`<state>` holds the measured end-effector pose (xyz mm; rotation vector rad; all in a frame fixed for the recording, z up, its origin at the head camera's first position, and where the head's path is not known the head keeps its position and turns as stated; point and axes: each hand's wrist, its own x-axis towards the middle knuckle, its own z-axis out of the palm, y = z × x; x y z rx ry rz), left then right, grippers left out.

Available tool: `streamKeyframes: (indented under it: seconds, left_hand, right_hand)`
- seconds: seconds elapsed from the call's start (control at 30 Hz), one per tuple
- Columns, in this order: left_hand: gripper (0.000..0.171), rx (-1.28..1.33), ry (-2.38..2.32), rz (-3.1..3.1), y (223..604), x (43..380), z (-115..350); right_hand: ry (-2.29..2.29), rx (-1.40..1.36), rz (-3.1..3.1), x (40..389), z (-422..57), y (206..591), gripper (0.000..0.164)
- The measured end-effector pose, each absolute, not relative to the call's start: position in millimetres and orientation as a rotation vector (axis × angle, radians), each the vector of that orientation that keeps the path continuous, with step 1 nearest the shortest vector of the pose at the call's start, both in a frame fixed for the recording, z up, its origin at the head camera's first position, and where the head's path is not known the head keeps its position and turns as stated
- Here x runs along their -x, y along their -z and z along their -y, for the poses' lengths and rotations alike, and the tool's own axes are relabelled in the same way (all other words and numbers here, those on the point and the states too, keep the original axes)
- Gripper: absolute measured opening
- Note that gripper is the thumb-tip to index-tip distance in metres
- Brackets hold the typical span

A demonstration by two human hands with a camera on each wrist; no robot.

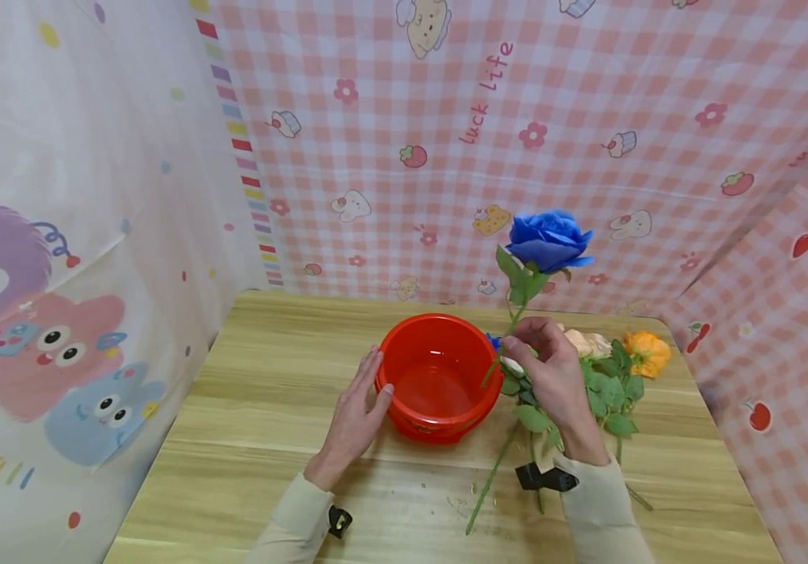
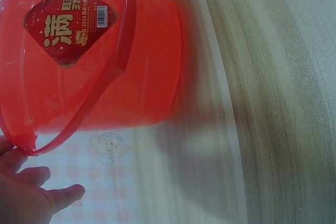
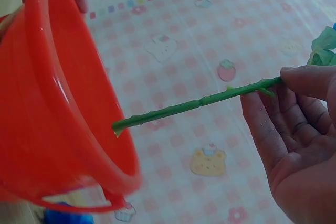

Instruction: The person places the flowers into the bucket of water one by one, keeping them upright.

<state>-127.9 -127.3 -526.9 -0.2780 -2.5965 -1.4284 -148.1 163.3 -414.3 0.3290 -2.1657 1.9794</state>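
My right hand (image 1: 552,376) pinches the green stem of a blue rose (image 1: 550,241) between thumb and fingers, with the bloom up and tilted to the right. In the right wrist view the cut end of the stem (image 3: 173,110) points toward the mouth of a red plastic bucket (image 3: 105,153). That bucket (image 1: 439,317) stands upright on the table, and no flowers show inside it. My left hand (image 1: 354,411) rests against its left rim with straight fingers. A bucket handle (image 2: 122,51) hangs across the outer wall in the left wrist view.
Right of the bucket lie several flowers on long stems, among them an orange one (image 1: 646,354) and a peach one (image 1: 587,343). A diamond-shaped label (image 2: 68,24) is on the bucket's wall. Small bits are scattered over the wooden table (image 1: 234,439). Patterned cloths (image 1: 375,258) hang behind.
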Motion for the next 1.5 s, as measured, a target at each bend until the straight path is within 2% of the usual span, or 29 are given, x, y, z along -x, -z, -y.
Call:
streamKeyframes:
  seconds: [0.23,0.5,1.03,1.5]
  left_hand:
    - [0.060,0.275,1.427,2.604,528,129,127]
    - [0.061,0.269,1.425,2.607,527,128,128]
    - [0.061,0.275,1.441,2.601,527,127,128]
    - [0.060,0.269,1.442,2.605,526,127,127]
  right_hand:
    - [-1.954,-0.366,2.244,157,-140,423,0.022]
    - [-1.900,-0.428,2.332,167,-119,435,0.016]
    - [-1.640,-0.343,2.647,184,-99,456,0.018]
    - [-1.726,-0.379,2.815,200,-88,462,0.013]
